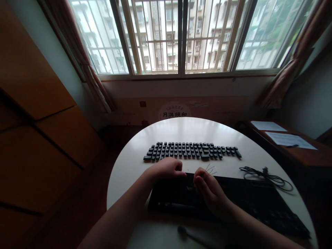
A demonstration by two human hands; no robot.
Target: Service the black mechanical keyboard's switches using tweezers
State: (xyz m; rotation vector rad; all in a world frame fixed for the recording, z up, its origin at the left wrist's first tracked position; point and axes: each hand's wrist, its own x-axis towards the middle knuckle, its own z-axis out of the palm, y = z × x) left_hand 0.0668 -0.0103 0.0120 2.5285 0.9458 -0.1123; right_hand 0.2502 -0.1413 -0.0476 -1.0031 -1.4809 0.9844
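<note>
A black keyboard base [233, 200] without its caps lies at the near edge of a round white table [124, 173]. Beyond it, several black keycaps [192, 150] stand in rows laid out like a keyboard. My left hand [166, 168] rests on the base's far left edge, fingers curled under. My right hand [210, 190] hovers over the base's middle, fingers pinched on a thin wire keycap puller [209, 169].
A coiled black cable [267, 175] lies on the table's right side. A dark slim tool [186, 233] lies near the front edge. Wooden cabinets stand at left. At right a low wooden shelf [306, 155] holds paper sheets [289, 139]. A barred window faces me.
</note>
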